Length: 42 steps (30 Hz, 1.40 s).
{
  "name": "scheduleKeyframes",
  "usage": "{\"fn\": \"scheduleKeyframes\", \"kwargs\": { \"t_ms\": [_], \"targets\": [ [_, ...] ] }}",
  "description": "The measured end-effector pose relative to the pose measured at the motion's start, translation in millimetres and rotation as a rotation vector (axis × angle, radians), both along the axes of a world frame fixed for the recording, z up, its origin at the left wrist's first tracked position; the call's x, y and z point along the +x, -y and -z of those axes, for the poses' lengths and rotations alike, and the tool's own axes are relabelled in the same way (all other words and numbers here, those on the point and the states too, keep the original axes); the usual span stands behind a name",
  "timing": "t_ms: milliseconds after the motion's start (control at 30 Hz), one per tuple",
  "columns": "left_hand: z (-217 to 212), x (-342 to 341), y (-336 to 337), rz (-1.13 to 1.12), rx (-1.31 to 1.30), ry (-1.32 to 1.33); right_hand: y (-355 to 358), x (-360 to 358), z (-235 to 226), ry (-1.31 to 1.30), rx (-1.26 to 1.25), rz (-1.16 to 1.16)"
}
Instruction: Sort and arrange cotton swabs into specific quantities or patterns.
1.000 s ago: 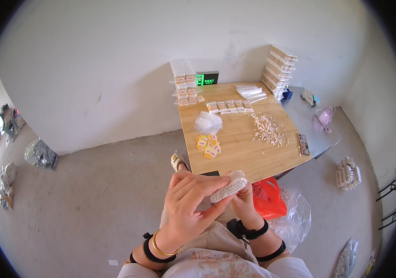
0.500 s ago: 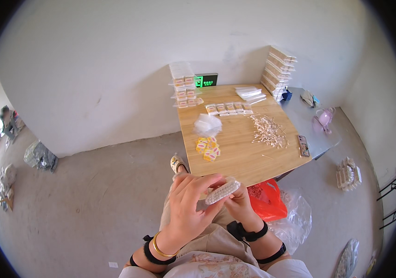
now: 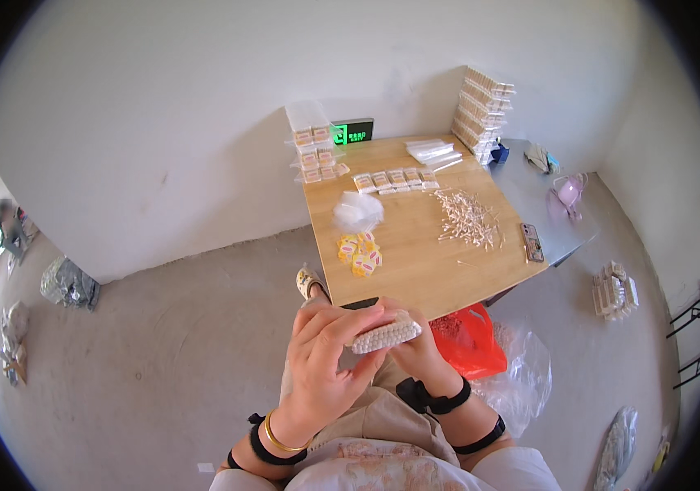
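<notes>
Just short of the table's near edge, I hold a pack of cotton swabs [image 3: 386, 336] with its white tips facing me. My left hand [image 3: 317, 358] pinches it from the left, fingers along the top and thumb below. From the right side my right hand [image 3: 422, 353] grips the other end, its fingertips partly hidden behind the pack. Loose cotton swabs [image 3: 469, 219] lie heaped on the right of the wooden table [image 3: 415, 274]. To the left are yellow printed cards [image 3: 360, 254] and a pile of clear plastic bags [image 3: 358, 213]. A row of filled swab packs [image 3: 397, 180] lies behind them.
Stacked packs [image 3: 311, 151] stand at the table's back left, a taller stack [image 3: 481, 114] at the back right. A phone [image 3: 532, 242] rests by the right edge. Below sits a red plastic bag [image 3: 477, 348]. More packs [image 3: 614, 290] are on the floor at right.
The pack and both hands have shifted slightly left in view, and the pack is now closer to level. The table appears a little higher and further left. Both hands keep their grip.
</notes>
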<state>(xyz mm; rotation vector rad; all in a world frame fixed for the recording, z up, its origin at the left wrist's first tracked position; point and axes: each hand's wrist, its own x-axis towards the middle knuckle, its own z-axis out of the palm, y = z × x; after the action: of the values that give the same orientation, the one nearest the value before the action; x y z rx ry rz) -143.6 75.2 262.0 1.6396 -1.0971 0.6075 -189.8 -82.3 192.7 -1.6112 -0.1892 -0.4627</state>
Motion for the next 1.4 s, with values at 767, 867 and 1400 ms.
{"fn": "scheduleKeyframes", "kwargs": {
  "t_ms": [767,867,1400],
  "targets": [
    [-13,-25,-3,0.075,-0.016,0.077,-4,-19,-26,-0.023,0.262,-0.120],
    [-15,-27,-6,0.120,0.042,0.051,-1,-19,-26,-0.009,0.184,-0.105],
    [-24,-28,-14,0.128,0.110,0.140,0,-20,-27,-0.012,0.133,-0.106]
  ]
}}
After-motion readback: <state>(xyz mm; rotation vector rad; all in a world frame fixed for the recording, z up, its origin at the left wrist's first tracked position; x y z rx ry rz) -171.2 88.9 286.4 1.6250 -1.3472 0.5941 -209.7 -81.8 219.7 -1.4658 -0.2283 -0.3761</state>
